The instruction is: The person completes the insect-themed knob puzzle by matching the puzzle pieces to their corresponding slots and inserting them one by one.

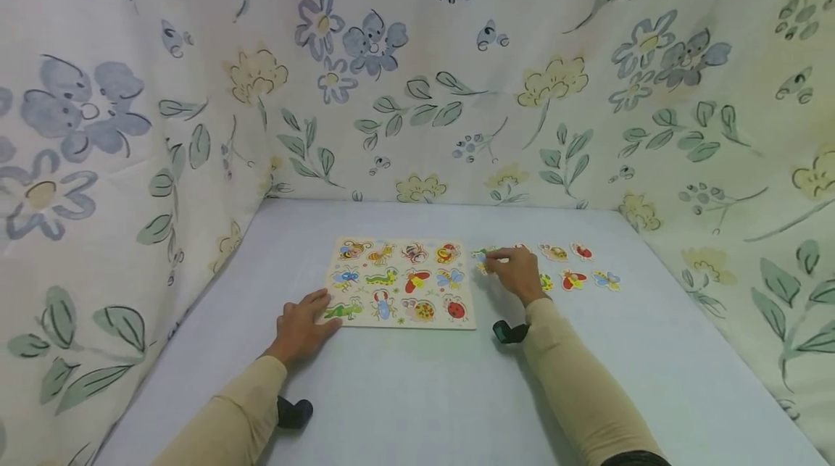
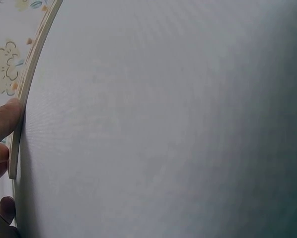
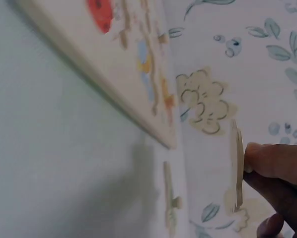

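A wooden insect puzzle board [image 1: 404,327] lies flat, with colourful bug pictures in rows. My left hand [image 1: 302,327] holds its near left corner, the thumb [image 2: 7,119] along the front edge and the fingers at the left side. Just right of the board, my right hand [image 1: 517,272] pinches a thin wooden puzzle piece [image 3: 237,171] between thumb and fingers. That piece shows edge-on in the right wrist view, raised above the table, its picture turned away. Below it, a greenish knobbed piece [image 3: 169,201] lies on the table near the board's corner.
Loose puzzle pieces lie to the right in two rows, among them a snail piece [image 1: 554,253], a ladybird piece [image 1: 582,251], a red beetle piece [image 1: 574,280] and a dragonfly piece [image 1: 607,280]. Floral cloth [image 1: 417,140] hangs behind and beside the white table [image 1: 417,393].
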Action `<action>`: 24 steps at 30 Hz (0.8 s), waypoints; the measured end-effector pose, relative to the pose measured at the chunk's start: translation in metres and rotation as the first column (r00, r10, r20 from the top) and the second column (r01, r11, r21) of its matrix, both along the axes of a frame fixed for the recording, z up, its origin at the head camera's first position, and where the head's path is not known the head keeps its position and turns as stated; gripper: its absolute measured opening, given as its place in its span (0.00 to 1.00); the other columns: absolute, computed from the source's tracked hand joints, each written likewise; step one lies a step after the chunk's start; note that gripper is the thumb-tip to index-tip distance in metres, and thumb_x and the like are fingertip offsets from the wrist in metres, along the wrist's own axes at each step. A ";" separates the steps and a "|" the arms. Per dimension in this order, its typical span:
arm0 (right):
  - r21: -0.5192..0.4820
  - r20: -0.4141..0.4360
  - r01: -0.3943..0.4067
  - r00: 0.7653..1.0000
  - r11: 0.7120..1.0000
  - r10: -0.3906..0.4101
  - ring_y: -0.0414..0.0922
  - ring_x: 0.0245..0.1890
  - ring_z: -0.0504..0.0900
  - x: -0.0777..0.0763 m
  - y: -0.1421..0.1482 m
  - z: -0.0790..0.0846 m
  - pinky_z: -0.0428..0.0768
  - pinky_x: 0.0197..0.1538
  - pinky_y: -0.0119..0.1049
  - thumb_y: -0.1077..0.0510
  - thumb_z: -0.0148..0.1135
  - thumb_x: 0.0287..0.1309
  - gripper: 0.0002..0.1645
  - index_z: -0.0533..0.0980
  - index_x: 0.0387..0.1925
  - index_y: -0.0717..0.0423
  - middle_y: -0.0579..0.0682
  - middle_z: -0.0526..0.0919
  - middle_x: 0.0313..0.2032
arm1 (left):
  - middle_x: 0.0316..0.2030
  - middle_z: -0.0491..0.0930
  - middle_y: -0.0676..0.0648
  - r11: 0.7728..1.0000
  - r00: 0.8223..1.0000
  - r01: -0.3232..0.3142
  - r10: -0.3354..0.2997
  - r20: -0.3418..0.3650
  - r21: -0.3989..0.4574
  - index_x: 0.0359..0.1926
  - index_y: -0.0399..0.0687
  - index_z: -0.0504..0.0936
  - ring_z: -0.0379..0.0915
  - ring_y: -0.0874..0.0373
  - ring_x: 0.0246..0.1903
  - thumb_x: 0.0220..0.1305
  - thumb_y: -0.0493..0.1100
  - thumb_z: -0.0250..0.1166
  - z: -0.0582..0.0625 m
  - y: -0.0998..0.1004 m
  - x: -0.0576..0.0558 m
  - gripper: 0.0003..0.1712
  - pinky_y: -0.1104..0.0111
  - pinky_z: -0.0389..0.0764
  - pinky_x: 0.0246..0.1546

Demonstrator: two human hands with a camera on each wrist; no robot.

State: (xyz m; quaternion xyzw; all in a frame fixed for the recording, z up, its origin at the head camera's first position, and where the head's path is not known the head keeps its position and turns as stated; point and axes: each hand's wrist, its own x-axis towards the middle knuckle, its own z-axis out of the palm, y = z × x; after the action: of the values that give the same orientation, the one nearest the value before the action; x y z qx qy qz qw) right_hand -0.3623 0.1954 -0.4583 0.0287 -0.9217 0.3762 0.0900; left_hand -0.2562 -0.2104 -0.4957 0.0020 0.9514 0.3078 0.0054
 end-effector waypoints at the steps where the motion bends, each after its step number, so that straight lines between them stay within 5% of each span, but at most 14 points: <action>1: -0.007 -0.021 -0.006 1.000 1.000 0.006 0.53 0.42 0.76 0.000 -0.003 0.005 0.73 0.43 0.49 0.54 0.67 0.57 0.11 0.87 0.39 0.55 0.55 0.85 0.43 | 0.68 0.62 0.44 1.000 1.000 0.000 0.000 -0.001 -0.004 0.67 0.39 0.68 0.59 0.45 0.49 0.61 0.52 0.66 0.000 0.000 0.000 0.38 0.51 0.59 0.47; 10: -0.045 -0.164 -0.053 0.985 0.998 0.045 0.55 0.46 0.75 0.003 -0.031 0.039 0.71 0.49 0.52 0.55 0.68 0.56 0.10 0.87 0.37 0.54 0.55 0.84 0.43 | 0.68 0.63 0.44 1.000 1.000 -0.001 0.001 -0.006 0.004 0.66 0.38 0.69 0.60 0.46 0.48 0.60 0.51 0.67 -0.004 0.002 0.003 0.37 0.51 0.59 0.47; 24: -0.039 -0.376 -0.226 0.906 0.973 0.195 0.52 0.35 0.76 0.009 -0.093 0.076 0.73 0.42 0.45 0.57 0.70 0.54 0.08 0.87 0.36 0.54 0.48 0.84 0.31 | 0.68 0.63 0.44 1.000 1.000 0.002 -0.002 -0.011 -0.012 0.66 0.38 0.69 0.60 0.46 0.49 0.60 0.51 0.67 0.003 -0.001 0.003 0.37 0.51 0.60 0.48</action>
State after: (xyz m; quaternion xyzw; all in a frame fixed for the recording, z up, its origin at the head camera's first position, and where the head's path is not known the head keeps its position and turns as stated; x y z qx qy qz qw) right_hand -0.3532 0.1027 -0.3827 0.1945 -0.8636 0.4088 0.2220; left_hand -0.2533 -0.2115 -0.4931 0.0047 0.9533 0.3021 0.0007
